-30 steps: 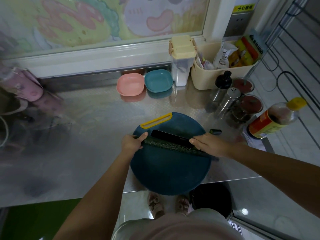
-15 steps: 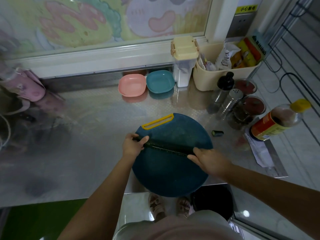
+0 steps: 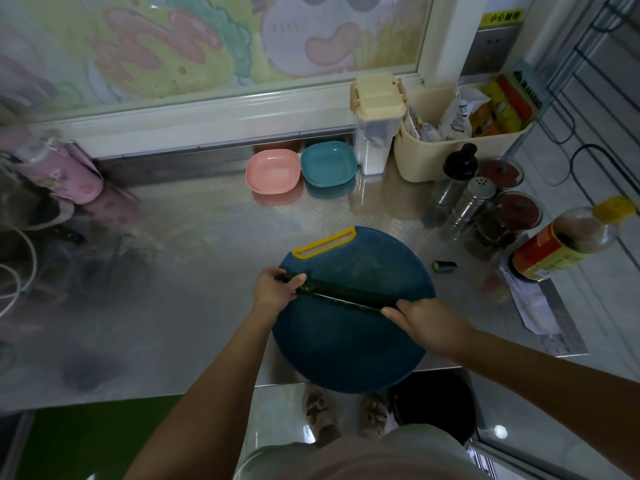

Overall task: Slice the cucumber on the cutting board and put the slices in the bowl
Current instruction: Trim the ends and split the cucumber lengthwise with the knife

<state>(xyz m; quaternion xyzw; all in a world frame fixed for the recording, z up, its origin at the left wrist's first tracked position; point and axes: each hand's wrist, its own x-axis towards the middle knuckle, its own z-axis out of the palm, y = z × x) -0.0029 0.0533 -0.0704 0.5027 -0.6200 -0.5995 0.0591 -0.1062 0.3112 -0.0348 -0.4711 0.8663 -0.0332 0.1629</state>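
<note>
A long dark green cucumber (image 3: pixel 346 292) lies slantwise across the round dark blue cutting board (image 3: pixel 346 348), which has a yellow handle slot. My left hand (image 3: pixel 273 289) grips the cucumber's left end. My right hand (image 3: pixel 426 323) holds a knife (image 3: pixel 349 302) at the cucumber's right end; the handle is hidden in my fist. The blade shows only as a thin pale line running lengthwise along the cucumber. A pink bowl (image 3: pixel 273 171) and a teal bowl (image 3: pixel 328 163) stand empty side by side at the back of the counter.
A cut cucumber end (image 3: pixel 444 266) lies on the steel counter right of the board. Shakers (image 3: pixel 464 199), jars, a sauce bottle (image 3: pixel 561 244), a cream basket (image 3: pixel 450 157) and a lidded container (image 3: pixel 375 133) crowd the right. The board overhangs the counter's front edge.
The knife's broad dark blade, seen flat behind the cucumber a second ago, now stands edge-on along it. Both hands keep their places at the cucumber's ends.
</note>
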